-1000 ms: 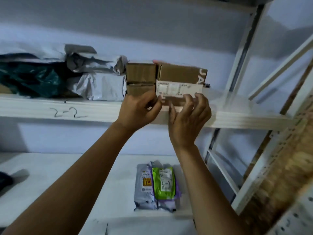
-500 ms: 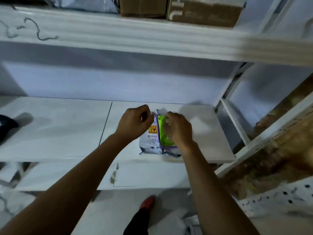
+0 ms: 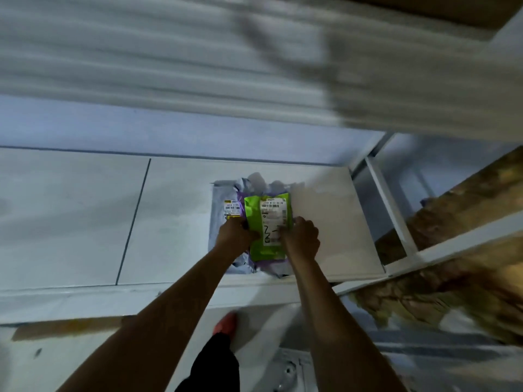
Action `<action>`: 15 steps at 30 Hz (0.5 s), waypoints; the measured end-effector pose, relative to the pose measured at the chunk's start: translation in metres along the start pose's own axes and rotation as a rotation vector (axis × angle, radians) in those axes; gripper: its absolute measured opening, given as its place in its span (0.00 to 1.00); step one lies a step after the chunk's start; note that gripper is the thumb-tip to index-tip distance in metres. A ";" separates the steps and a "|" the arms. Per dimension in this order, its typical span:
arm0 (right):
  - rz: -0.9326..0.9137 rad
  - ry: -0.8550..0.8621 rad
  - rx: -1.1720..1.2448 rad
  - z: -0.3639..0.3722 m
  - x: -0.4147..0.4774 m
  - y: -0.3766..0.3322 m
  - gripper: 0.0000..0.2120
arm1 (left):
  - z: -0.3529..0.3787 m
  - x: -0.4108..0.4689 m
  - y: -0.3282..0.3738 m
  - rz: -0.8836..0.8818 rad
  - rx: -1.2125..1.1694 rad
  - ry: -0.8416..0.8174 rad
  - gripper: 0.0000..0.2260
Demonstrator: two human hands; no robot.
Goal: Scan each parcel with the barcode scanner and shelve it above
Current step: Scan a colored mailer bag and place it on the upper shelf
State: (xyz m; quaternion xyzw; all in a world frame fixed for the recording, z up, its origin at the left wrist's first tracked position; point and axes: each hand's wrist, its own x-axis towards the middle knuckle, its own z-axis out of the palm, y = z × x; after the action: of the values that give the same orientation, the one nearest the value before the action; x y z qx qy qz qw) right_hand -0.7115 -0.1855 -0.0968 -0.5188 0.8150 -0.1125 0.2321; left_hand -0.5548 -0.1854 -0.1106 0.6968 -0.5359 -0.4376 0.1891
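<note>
Two bare hands close on a green parcel [image 3: 267, 251] lying on a white lower shelf board [image 3: 85, 222]. The left hand [image 3: 236, 236] curls its fingers round the parcel's left edge, while the right hand [image 3: 301, 240] grips the right edge, with its thumb lying across the white label [image 3: 273, 219]. The fingertips of both hands are tucked out of sight beneath the packet.

The green parcel lies flat, label up, on top of a small stack. A purple parcel [image 3: 273, 264] shows just beneath it at the near end, and a grey parcel [image 3: 223, 199] sits under both, jutting out to the left with its own barcoded label in view. The stack rests towards the right part of the board, close to its front edge.

Overhead, the upper shelf [image 3: 169, 66] fills the top of the frame, heavily blurred. At right, a white upright [image 3: 392, 213] of the rack stands beside the board's end. Below the shelf edge, between the forearms, are a red shoe [image 3: 225, 323] and a dark trouser leg [image 3: 215, 363] on the pale floor.
</note>
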 end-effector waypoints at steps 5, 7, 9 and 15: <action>-0.020 -0.040 0.131 0.001 0.004 -0.013 0.20 | 0.000 0.010 0.008 -0.045 -0.070 0.075 0.09; 0.008 -0.024 0.121 0.001 0.002 -0.014 0.20 | 0.000 0.010 0.011 -0.029 -0.154 0.124 0.08; 0.016 0.037 0.137 0.001 -0.001 -0.012 0.20 | -0.004 0.010 0.017 -0.004 -0.237 0.159 0.07; -0.022 0.078 0.697 -0.010 -0.037 -0.004 0.22 | -0.024 -0.035 0.022 0.054 -0.616 0.197 0.12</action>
State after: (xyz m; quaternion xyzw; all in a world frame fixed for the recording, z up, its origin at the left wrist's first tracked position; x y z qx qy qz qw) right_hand -0.7005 -0.1547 -0.0768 -0.4124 0.7303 -0.4062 0.3627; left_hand -0.5494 -0.1661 -0.0669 0.6316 -0.3757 -0.5043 0.4535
